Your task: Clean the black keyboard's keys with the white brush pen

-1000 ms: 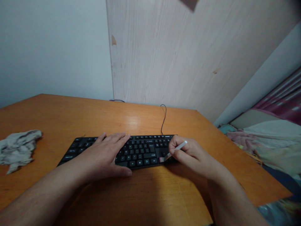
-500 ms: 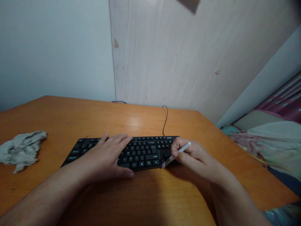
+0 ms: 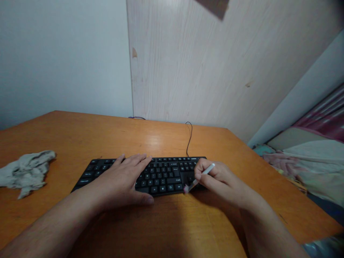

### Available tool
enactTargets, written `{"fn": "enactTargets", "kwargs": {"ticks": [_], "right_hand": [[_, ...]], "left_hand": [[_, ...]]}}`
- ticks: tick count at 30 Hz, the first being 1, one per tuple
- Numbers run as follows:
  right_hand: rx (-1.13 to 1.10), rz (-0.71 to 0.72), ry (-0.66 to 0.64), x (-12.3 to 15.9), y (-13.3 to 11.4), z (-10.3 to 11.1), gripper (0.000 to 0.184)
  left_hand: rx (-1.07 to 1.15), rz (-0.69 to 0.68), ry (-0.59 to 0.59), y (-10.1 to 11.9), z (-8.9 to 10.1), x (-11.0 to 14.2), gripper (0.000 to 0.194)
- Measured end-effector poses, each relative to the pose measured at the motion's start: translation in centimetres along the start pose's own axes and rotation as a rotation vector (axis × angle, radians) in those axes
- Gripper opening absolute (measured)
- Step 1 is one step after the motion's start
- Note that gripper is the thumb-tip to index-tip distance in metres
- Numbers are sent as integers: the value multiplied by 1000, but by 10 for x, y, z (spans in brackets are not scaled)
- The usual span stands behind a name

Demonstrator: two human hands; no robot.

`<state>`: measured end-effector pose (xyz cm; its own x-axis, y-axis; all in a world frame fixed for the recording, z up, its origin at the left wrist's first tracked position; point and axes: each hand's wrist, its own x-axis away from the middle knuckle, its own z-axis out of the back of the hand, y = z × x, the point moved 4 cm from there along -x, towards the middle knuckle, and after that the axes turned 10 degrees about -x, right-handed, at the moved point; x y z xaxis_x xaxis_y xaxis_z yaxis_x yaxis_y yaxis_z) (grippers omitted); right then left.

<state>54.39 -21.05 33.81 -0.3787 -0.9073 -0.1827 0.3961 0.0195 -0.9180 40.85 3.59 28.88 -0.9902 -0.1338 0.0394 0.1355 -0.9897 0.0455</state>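
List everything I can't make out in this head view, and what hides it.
All in the head view:
Part of the black keyboard, left of its middle: covered by the left hand.
The keyboard's right end: partly behind the right hand.
The pinkish tip of the white-handled tool: small and blurred, so contact with the keyboard is unclear.
The pale cloth: its left end is cut off by the picture's left edge.

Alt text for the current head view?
A person's left hand lies spread on a black keyboard; the right hand holds a white-handled brush at the keyboard's near edge. A crumpled cloth lies at left.
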Motion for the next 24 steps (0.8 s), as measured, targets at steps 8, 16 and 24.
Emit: {"fn": "enactTargets", "kwargs": {"ticks": [8,16,24], "right_hand": [[182,46,196,-5,2,9,21],[101,33,182,-4,5,9,21],[312,124,336,-10,8,8,18]], "left_hand": [[10,18,-10,3,4,1,126],[8,13,-15,3,4,2,126],[7,19,-16,6,6,2,126]]}}
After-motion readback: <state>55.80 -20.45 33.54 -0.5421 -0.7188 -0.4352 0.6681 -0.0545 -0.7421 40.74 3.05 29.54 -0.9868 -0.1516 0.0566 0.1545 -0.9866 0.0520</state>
